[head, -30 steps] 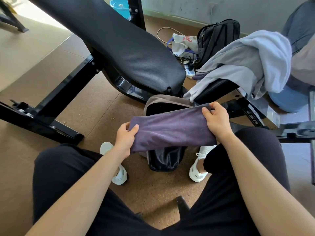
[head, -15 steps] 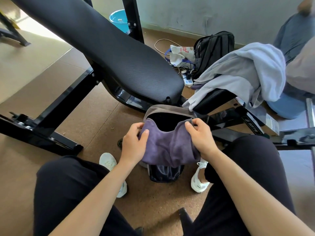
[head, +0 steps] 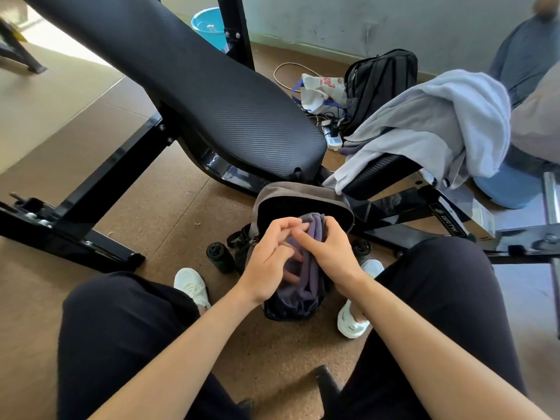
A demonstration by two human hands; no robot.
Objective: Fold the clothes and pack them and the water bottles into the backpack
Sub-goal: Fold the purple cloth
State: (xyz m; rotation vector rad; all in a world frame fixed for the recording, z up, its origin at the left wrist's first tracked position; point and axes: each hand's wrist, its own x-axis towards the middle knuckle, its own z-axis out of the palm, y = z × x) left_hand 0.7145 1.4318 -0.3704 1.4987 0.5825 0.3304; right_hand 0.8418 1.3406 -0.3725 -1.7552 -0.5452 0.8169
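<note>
With my left hand [head: 269, 262] and right hand [head: 328, 253] each keeping a closed grip on the folded purple cloth [head: 313, 237], I'm packing it into the backpack [head: 303, 194] on the floor [head: 181, 207]. Next, I reckon, I should push it deeper, let go, and fetch the grey clothes [head: 424, 125].

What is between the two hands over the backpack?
The folded purple cloth, held by the left hand and right hand at the open mouth of the backpack; the head view shows it.

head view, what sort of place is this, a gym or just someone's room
Most likely a small gym or home workout room: a long padded weight bench on a black steel frame, a second padded bench draped with grey clothes, and brown mat-like flooring.
</note>
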